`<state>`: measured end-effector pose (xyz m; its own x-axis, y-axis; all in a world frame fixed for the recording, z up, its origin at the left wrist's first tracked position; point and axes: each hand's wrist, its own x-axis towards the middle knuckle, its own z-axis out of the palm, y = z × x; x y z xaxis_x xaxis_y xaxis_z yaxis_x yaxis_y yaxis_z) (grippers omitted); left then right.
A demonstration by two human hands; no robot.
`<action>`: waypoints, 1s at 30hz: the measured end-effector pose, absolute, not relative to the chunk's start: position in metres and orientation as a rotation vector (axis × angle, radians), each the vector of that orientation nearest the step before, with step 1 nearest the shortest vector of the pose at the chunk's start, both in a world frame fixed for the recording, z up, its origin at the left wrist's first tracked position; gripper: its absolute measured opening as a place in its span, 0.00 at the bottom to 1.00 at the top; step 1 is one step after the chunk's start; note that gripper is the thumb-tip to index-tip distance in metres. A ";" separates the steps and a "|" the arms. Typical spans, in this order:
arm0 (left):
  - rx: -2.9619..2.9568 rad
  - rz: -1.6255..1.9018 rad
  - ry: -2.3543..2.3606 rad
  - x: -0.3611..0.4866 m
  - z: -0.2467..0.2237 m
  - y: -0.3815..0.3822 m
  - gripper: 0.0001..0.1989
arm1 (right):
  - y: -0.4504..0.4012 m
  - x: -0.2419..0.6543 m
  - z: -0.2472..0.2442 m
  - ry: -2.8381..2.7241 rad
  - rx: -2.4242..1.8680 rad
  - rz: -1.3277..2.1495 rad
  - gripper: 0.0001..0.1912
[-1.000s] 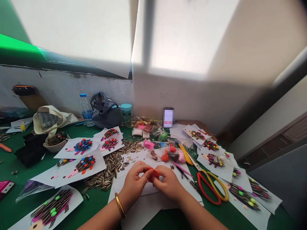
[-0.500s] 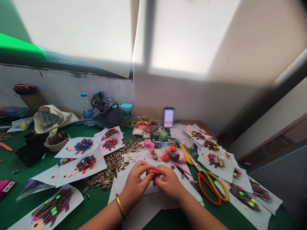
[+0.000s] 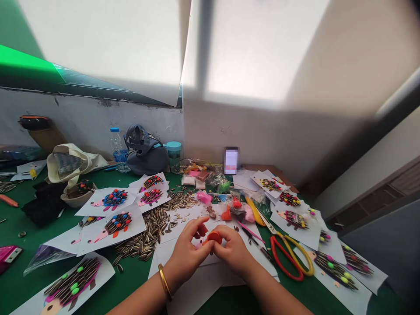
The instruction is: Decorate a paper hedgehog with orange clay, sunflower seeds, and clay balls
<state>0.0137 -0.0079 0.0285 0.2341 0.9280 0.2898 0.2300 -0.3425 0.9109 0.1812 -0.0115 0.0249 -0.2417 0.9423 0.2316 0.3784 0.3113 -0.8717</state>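
A flat piece of orange-red clay [image 3: 215,237] is between my two hands, above white paper sheets [image 3: 200,284] at the front centre. My right hand [image 3: 231,249] pinches it between thumb and fingers. The thumb of my left hand [image 3: 190,249] presses on its left side, while the index finger of that hand is raised off it. A gold bracelet [image 3: 165,282] circles my left wrist. Small pinkish bits on the paper show partly behind my left fingers. Beyond my hands lie lumps of orange clay [image 3: 226,213] and pink clay [image 3: 204,197].
Striped sunflower seeds [image 3: 154,223] are heaped left of my hands. Red and yellow scissors [image 3: 288,256] and a black pen [image 3: 260,249] lie to the right. Seed hedgehog pictures [image 3: 118,225] lie on both sides. A phone [image 3: 231,161] stands against the wall.
The orange-red clay has turned from nearly edge-on to show its flat round face. My left index finger has lifted away from it and up.
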 end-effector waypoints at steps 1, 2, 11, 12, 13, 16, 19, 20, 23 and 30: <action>1.774 1.134 1.059 0.014 0.028 -0.008 0.18 | -0.012 0.181 0.025 -1.803 -1.198 0.866 0.05; 1.800 1.122 1.036 0.013 0.029 -0.007 0.13 | -0.012 0.181 0.025 -1.820 -1.208 0.848 0.05; 1.399 1.116 1.069 0.014 0.032 -0.003 0.13 | -0.012 0.182 0.023 -1.541 -1.099 1.188 0.15; 1.342 1.082 1.041 0.015 0.033 -0.003 0.14 | -0.011 0.182 0.022 -1.522 -1.082 1.206 0.15; 1.296 1.046 1.000 0.015 0.034 -0.004 0.14 | -0.010 0.183 0.021 -1.505 -1.077 1.207 0.15; 1.223 0.972 0.827 0.017 0.037 -0.006 0.16 | -0.008 0.185 0.018 -1.475 -1.113 1.159 0.15; 1.198 0.966 0.752 0.017 0.036 -0.005 0.20 | -0.008 0.186 0.018 -1.480 -1.174 1.117 0.13; 1.202 0.971 0.783 0.017 0.036 -0.005 0.20 | -0.009 0.185 0.020 -1.497 -1.184 1.106 0.13; 1.227 0.996 0.958 0.015 0.034 -0.002 0.15 | -0.011 0.183 0.023 -1.545 -1.166 1.125 0.12; 1.110 0.957 0.988 0.012 0.032 -0.002 0.20 | -0.007 0.186 0.014 -1.460 -1.155 1.189 0.16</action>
